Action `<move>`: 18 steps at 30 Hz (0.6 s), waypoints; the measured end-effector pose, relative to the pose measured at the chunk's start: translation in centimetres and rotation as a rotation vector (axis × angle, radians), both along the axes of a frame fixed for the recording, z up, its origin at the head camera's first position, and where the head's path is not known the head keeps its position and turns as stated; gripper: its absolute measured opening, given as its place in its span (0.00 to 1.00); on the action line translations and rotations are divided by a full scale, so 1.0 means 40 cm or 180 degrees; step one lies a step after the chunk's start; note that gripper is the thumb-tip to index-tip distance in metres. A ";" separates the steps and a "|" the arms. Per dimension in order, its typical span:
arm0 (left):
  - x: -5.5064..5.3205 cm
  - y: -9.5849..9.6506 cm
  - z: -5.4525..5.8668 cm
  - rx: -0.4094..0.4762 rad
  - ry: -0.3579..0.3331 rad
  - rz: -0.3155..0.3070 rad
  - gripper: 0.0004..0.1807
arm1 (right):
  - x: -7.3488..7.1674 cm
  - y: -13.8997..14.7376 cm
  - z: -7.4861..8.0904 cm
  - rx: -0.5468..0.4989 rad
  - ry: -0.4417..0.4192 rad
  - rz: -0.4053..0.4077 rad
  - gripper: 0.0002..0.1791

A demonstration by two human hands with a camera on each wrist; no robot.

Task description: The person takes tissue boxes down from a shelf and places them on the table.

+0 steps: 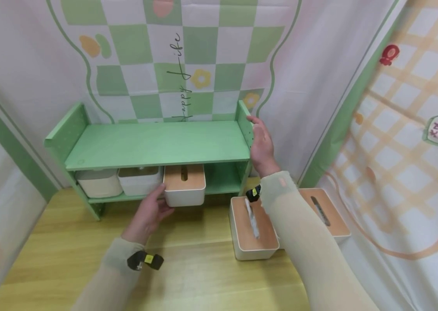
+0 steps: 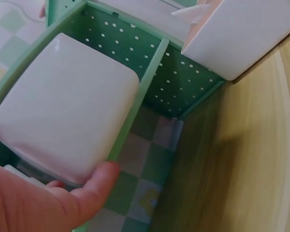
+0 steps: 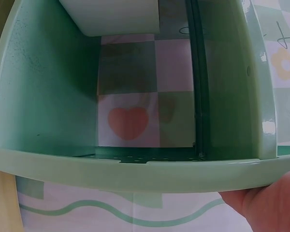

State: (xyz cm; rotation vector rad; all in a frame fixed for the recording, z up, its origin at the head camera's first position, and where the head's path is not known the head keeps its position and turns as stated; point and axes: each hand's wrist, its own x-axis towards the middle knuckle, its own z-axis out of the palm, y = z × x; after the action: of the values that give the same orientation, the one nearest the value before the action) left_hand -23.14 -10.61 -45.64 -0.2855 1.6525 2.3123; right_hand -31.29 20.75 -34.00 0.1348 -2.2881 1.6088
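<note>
A white tissue box (image 1: 184, 196) with a wood-toned slotted lid sits partway out of the lower level of a green shelf (image 1: 156, 144). My left hand (image 1: 149, 216) grips it at the left side, thumb by the lid's edge and fingers lower down. Seen from the left wrist, the white face of the box fills much of the shelf opening, with the thumb (image 2: 99, 186) at its lower corner. My right hand (image 1: 262, 144) rests against the outside of the shelf's right side panel, fingers extended; the right wrist view shows only part of it beside the panel's edge.
Two white containers, one at the far left (image 1: 100, 185) and one beside it (image 1: 141, 185), stand on the lower level. On the wooden table (image 1: 187, 268), a tissue box (image 1: 257, 255) with a tissue sticking out and another box (image 1: 337, 220) stand at right, partly behind my forearm. Patterned curtains surround everything.
</note>
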 end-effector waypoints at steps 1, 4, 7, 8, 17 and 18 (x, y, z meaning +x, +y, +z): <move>-0.001 0.000 -0.002 0.0038 0.0001 0.0012 0.42 | -0.001 0.000 -0.001 0.0002 0.0006 -0.0002 0.28; -0.001 -0.001 -0.007 0.0070 0.0024 0.0019 0.42 | -0.002 0.001 -0.002 -0.0012 0.0027 -0.0002 0.28; 0.004 -0.004 -0.007 0.0050 0.0062 -0.0022 0.40 | -0.003 0.002 -0.003 -0.0025 0.0034 -0.0007 0.27; 0.007 -0.005 -0.007 0.0046 0.0063 -0.0032 0.39 | -0.002 0.002 -0.003 -0.0027 0.0033 -0.0007 0.27; 0.008 -0.013 -0.009 0.0131 0.0149 -0.0127 0.42 | 0.001 0.000 -0.001 -0.0027 0.0091 0.0050 0.28; 0.006 -0.013 -0.010 0.0117 0.0180 -0.0154 0.42 | 0.001 -0.001 -0.001 -0.0026 0.0080 0.0043 0.28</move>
State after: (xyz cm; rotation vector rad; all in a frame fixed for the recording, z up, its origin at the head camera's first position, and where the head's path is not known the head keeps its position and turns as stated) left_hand -22.92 -11.14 -46.04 -0.1719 1.6226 2.3324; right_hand -31.24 20.72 -34.04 0.1679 -2.2662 1.6139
